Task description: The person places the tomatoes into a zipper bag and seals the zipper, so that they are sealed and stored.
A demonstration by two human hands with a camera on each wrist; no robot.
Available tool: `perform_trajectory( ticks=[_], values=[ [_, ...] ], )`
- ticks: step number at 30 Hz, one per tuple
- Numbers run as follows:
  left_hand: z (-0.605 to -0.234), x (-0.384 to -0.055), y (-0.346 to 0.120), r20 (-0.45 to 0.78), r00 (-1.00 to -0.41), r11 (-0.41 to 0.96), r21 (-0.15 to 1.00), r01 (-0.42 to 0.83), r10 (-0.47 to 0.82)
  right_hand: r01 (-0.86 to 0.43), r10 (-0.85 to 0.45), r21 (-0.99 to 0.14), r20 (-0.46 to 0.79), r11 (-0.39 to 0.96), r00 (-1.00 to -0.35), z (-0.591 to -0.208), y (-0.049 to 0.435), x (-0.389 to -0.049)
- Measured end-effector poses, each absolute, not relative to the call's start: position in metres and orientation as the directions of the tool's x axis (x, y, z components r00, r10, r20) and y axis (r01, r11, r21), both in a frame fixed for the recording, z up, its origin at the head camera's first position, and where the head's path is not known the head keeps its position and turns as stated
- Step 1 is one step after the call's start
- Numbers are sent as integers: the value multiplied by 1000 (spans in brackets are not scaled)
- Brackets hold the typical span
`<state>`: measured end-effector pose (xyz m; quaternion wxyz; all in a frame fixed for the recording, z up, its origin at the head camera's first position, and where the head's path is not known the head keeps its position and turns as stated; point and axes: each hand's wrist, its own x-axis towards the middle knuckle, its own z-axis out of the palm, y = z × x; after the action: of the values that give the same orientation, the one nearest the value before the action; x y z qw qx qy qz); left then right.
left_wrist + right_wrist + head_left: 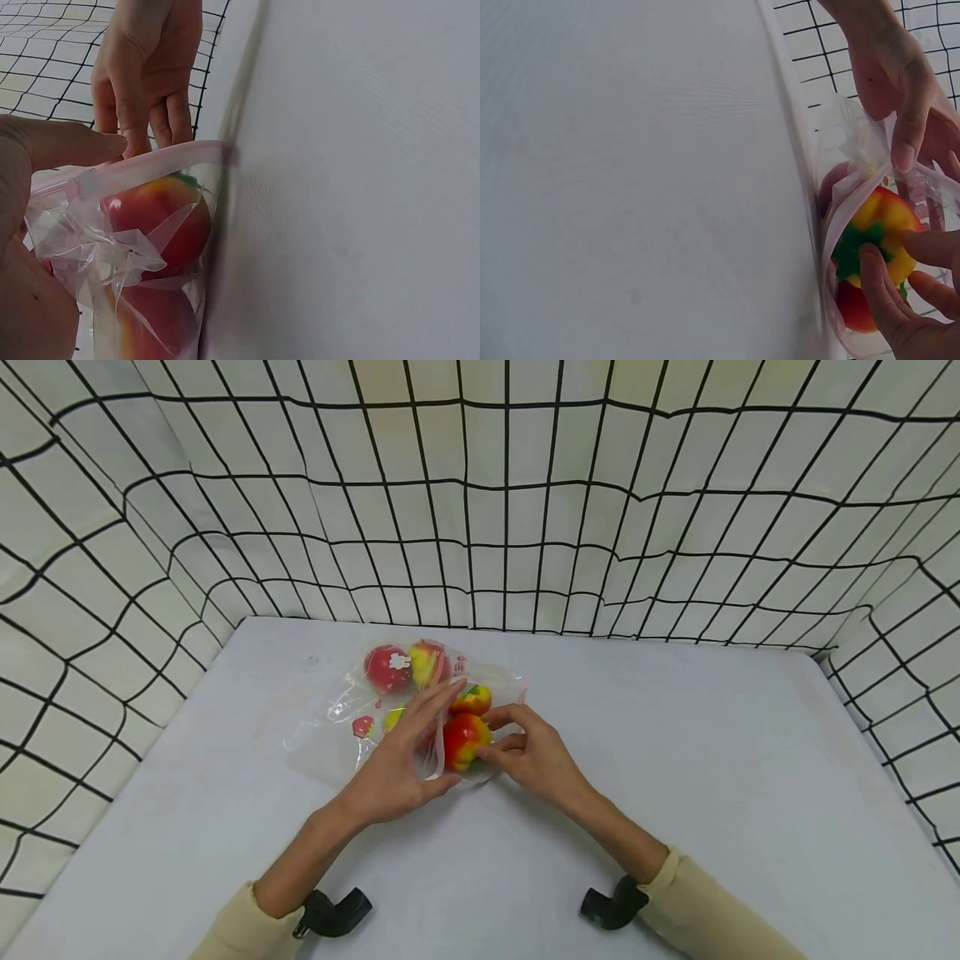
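Observation:
A clear plastic zip bag (pixel 337 756) with pink-tinted edges lies on the table with several red and yellow toy fruits inside. At its mouth, my left hand (pixel 393 777) holds the rim, the thumb apart from the long fingers; part of its grip is hidden behind the plastic. My right hand (pixel 542 760) pinches a red-and-yellow tomato-like fruit (pixel 463 742) at the bag's mouth. In the right wrist view, a fingertip rests on that fruit's green leafy top (pixel 861 250). Another red-yellow fruit (pixel 474 699) sits just behind it.
Farther back in the bag are a dark red fruit (pixel 384 670) and a yellow-red one (pixel 427 662). A white table (pixel 675 777) carries everything. Black netting (pixel 506 543) over white walls encloses the back and sides. Black wrist mounts (pixel 337 913) sit at both sleeves.

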<state>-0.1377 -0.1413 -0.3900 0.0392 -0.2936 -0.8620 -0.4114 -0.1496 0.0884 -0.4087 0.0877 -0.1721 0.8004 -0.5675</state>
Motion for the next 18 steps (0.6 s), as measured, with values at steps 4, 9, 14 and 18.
perform_trajectory(
  ticks=[4,9,14,18],
  values=[
    [-391,-138,-139,313,-818,487,681,548,483,-191,-385,-943,75,272,-920,-412,84,-151],
    [-392,-139,-138,314,-819,494,675,548,480,-182,-358,-951,84,251,-930,-413,80,-152],
    [-390,-140,-138,310,-823,496,678,542,476,-162,-333,-962,81,222,-939,-416,77,-152],
    [-388,-139,-138,305,-830,496,686,532,468,-134,-314,-969,64,207,-947,-418,75,-153]
  ],
)
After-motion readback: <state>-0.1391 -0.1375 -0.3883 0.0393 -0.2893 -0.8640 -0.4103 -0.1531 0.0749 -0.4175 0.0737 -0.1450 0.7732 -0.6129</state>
